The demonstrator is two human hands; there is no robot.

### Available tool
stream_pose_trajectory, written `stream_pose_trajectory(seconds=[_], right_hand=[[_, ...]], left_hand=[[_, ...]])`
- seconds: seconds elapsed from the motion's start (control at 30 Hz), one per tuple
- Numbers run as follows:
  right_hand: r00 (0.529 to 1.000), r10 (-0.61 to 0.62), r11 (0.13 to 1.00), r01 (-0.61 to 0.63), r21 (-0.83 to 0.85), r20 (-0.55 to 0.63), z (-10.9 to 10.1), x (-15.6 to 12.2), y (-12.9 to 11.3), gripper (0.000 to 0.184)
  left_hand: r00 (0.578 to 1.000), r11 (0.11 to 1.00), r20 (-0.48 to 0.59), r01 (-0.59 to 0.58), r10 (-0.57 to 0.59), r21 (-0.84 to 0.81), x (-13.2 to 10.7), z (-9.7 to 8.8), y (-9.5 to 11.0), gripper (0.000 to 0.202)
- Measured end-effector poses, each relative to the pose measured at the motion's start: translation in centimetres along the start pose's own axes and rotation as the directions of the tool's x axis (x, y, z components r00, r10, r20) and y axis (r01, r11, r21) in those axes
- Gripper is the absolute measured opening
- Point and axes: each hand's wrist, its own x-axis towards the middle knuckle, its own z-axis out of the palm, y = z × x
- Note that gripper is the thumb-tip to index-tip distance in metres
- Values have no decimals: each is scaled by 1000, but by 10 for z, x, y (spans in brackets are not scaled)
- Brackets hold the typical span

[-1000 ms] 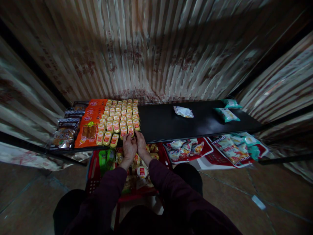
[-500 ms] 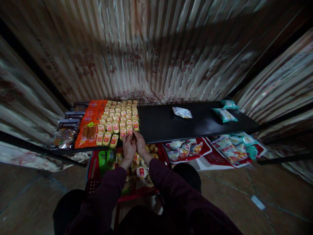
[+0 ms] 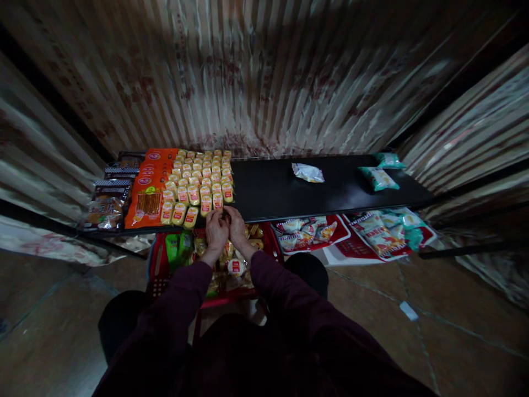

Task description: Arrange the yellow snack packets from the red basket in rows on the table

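Note:
My left hand (image 3: pixel 216 231) and my right hand (image 3: pixel 236 226) meet at the front edge of a black shelf (image 3: pixel 289 193), fingers curled together around a small yellow snack packet that is mostly hidden between them. Just beyond them lie rows of small yellow snack packets (image 3: pixel 198 182) on the shelf's left part. Below my wrists stands a red basket (image 3: pixel 161 270) holding more yellow and green packets.
Orange packs (image 3: pixel 151 190) and dark packs (image 3: pixel 107 201) lie left of the yellow rows. A white packet (image 3: pixel 308 172) and green packets (image 3: pixel 378 178) lie on the shelf's right. Red-and-white bags (image 3: pixel 314 231) sit on the lower level. Striped wrapped packs fill the wall behind.
The view has tilted down a little, so the shelf sits higher in the picture. My hands stay together at the shelf's front edge by the yellow rows.

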Motion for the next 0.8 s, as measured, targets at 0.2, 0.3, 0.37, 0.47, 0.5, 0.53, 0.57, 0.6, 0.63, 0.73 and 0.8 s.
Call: stream_pose_trajectory(seconds=[0.2,0.3,0.37,0.47,0.5,0.53,0.57,0.6,0.63,0.73,0.8], right_hand=[[1000,7,999,-8,35,30,-8,-28,-7,45],[997,35,998,-38,45,62,-9,-46,-8,47],[995,57,997,-62,50,87,-9,-58,-7,49],[987,89,994,-97,58,137,-7,-76,0,50],[982,105,992,-115,58,156,-5,-83,4,49],[977,127,989,-138,55,172,-4,-89,8,49],[970,150,985,-162,49,193,-3,-96,13,48],[960,182,980,-194,35,211,-2,-103,17,46],[949,222,973,-231,15,223,-1,-109,22,44],[925,258,966,-249,-68,280,-1,-125,34,44],[897,275,961,-241,-140,346,-2,-133,40,41]], left_hand=[[996,999,86,-6,2,52,-24,-16,10,34],[992,995,119,27,-38,93,-42,-21,8,33],[988,992,132,61,-75,107,-54,-23,3,33],[980,983,150,112,-133,144,-71,-22,-9,35],[973,977,167,132,-160,170,-77,-22,-13,35],[962,967,191,157,-196,202,-83,-22,-18,34],[946,954,220,184,-237,235,-89,-22,-21,34],[928,939,246,213,-281,269,-94,-22,-25,34],[906,922,270,241,-325,302,-99,-22,-28,33],[847,880,323,300,-423,368,-112,-22,-38,30],[817,863,347,322,-461,389,-118,-23,-44,27]])
